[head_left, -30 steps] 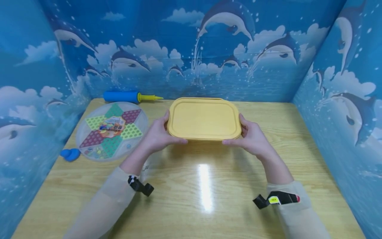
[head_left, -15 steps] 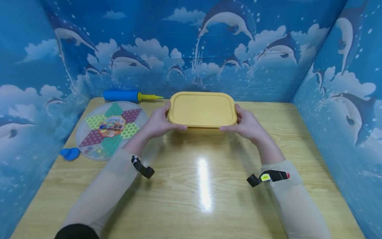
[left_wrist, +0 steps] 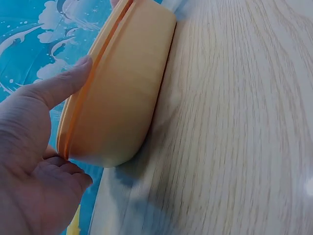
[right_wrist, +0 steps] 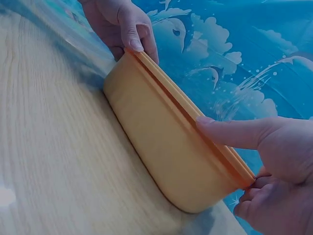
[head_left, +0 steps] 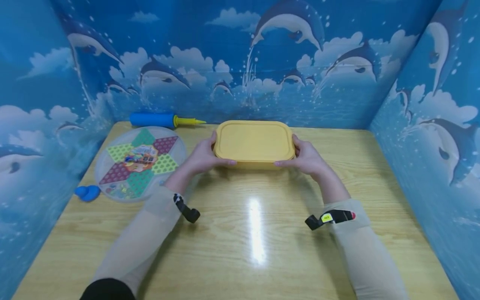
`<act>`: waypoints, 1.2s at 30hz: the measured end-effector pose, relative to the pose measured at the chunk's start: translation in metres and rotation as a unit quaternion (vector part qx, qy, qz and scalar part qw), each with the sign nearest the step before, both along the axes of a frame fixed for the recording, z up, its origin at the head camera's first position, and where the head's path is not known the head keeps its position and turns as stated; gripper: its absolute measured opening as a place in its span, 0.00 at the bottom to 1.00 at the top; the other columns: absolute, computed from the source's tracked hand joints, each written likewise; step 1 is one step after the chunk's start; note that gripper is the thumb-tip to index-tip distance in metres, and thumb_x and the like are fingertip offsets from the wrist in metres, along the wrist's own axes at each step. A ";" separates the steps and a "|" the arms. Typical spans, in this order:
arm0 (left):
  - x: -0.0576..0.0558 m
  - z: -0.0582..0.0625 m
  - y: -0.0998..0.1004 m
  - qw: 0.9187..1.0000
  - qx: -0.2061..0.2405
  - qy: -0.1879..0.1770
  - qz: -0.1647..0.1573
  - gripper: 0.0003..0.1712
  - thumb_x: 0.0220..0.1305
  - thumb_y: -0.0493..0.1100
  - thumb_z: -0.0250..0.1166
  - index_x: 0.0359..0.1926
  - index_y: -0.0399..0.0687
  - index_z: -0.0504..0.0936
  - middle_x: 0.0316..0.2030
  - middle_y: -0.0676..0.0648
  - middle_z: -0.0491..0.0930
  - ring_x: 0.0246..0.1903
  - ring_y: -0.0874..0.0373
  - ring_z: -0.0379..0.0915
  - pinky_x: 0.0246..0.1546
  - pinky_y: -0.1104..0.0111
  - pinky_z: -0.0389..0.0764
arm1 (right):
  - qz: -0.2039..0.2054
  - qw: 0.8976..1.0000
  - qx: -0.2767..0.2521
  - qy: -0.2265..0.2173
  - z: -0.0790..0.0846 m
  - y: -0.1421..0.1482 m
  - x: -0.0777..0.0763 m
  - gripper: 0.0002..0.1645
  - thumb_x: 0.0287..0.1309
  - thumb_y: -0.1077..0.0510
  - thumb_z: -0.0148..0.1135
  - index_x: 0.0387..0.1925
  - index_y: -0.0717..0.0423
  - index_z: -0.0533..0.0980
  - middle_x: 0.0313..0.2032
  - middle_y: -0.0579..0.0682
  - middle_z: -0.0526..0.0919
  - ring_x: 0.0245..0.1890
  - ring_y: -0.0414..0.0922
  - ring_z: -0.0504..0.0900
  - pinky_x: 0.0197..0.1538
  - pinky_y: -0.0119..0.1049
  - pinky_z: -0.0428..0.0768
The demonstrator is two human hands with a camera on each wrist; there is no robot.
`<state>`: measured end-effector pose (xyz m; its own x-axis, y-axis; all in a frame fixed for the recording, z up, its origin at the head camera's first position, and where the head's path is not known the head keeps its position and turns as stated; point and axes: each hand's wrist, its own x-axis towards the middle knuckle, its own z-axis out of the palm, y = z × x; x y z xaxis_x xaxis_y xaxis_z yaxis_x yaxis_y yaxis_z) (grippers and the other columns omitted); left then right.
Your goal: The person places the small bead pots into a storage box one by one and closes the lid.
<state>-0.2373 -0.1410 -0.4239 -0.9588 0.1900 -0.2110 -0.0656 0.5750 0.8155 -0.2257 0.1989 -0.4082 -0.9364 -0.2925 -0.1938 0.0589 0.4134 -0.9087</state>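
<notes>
A yellow plastic box with a lid point(head_left: 255, 141) stands near the back edge of the wooden table, its base on or very close to the tabletop. My left hand point(head_left: 204, 156) grips its left end, the thumb along the front of the lid's rim and the fingers round the side. At the opposite end my right hand point(head_left: 307, 157) holds it the same way. In the right wrist view, both thumbs lie on the rim of the lid, which sits on the box. What is inside cannot be seen.
Left of the box lies a round Chinese checkers board point(head_left: 140, 164) with a star pattern. Behind it is a blue hand pump point(head_left: 151, 120) with a yellow nozzle. A small blue object point(head_left: 88, 193) sits by the table's left edge. Dolphin-printed walls point(head_left: 240, 62) enclose the table.
Both hands have carried the box away from me and lowered it to the table near the back wall. It tilted during the move, and its front side now shows below the lid.
</notes>
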 end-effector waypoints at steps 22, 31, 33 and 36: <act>0.010 0.001 -0.002 0.982 -0.142 0.103 -0.068 0.71 0.62 0.83 0.58 0.85 0.48 0.35 0.84 0.44 0.33 0.82 0.47 0.33 0.81 0.53 0.43 | 0.061 0.966 0.213 0.130 0.004 0.013 0.007 0.67 0.69 0.29 0.64 0.85 0.56 0.37 0.84 0.57 0.38 0.82 0.58 0.43 0.81 0.59 0.50; 0.012 -0.003 0.001 0.966 -0.214 0.107 -0.100 0.68 0.65 0.85 0.50 0.84 0.43 0.38 0.84 0.43 0.29 0.82 0.41 0.30 0.81 0.49 0.44 | 0.125 0.938 0.283 0.154 -0.011 0.016 0.006 0.59 0.76 0.25 0.45 0.83 0.64 0.41 0.83 0.56 0.30 0.82 0.63 0.40 0.81 0.59 0.46; 0.013 -0.005 0.002 0.967 -0.212 0.109 -0.093 0.68 0.65 0.85 0.51 0.84 0.44 0.38 0.84 0.43 0.30 0.82 0.38 0.31 0.81 0.48 0.45 | 0.124 0.936 0.289 0.156 -0.011 0.015 0.007 0.59 0.76 0.25 0.45 0.83 0.64 0.41 0.83 0.55 0.29 0.81 0.65 0.40 0.81 0.60 0.45; 0.015 -0.007 0.004 0.967 -0.211 0.109 -0.087 0.68 0.65 0.85 0.51 0.85 0.45 0.38 0.84 0.42 0.32 0.81 0.36 0.32 0.80 0.47 0.45 | 0.123 0.935 0.294 0.154 -0.011 0.016 0.008 0.59 0.76 0.25 0.45 0.83 0.63 0.41 0.83 0.55 0.29 0.81 0.68 0.41 0.81 0.61 0.45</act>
<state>-0.2219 -0.1373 -0.4307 -0.9506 0.2933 -0.1012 0.2093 0.8471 0.4885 -0.2173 0.2146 -0.4192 -0.8926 -0.4342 -0.1213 -0.3305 0.8132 -0.4791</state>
